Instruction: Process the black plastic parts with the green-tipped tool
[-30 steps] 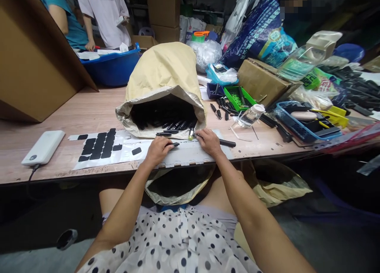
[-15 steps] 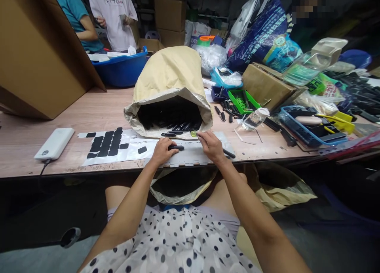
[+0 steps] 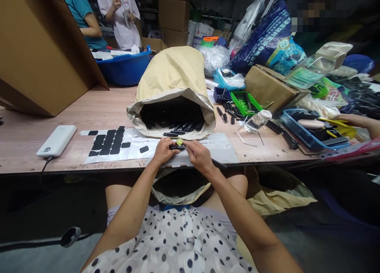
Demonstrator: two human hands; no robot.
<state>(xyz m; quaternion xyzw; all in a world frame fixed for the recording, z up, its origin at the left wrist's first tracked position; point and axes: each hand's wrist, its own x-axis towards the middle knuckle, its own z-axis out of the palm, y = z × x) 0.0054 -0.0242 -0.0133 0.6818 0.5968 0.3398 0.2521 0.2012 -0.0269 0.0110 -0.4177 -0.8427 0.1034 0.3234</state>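
My left hand (image 3: 164, 151) is closed on a slim black plastic piece (image 3: 175, 147) at the front of the table. In my right hand (image 3: 199, 155) is a small mallet with a round yellow-green head (image 3: 179, 142); its dark handle sticks out behind my palm. The mallet head is right at the black piece, though whether they touch I cannot tell. Just beyond my hands lies a large cream sack (image 3: 175, 71), its mouth towards me, with many black pieces (image 3: 185, 126) inside. A few more lie at its lip. Grey-white board (image 3: 221, 146) lies beneath my hands.
Left are a sheet with black stickers (image 3: 108, 142) and a white power bank (image 3: 56, 141). On the right stand a green tray (image 3: 246, 102), a clear bottle (image 3: 257, 121) and a blue basket (image 3: 314, 140). Another person's hand (image 3: 353, 120) reaches in there. An open sack (image 3: 181, 188) lies below the edge.
My right hand has moved left with the mallet, bringing its head to the black piece in my left hand. Another person's hand has come in at the right.
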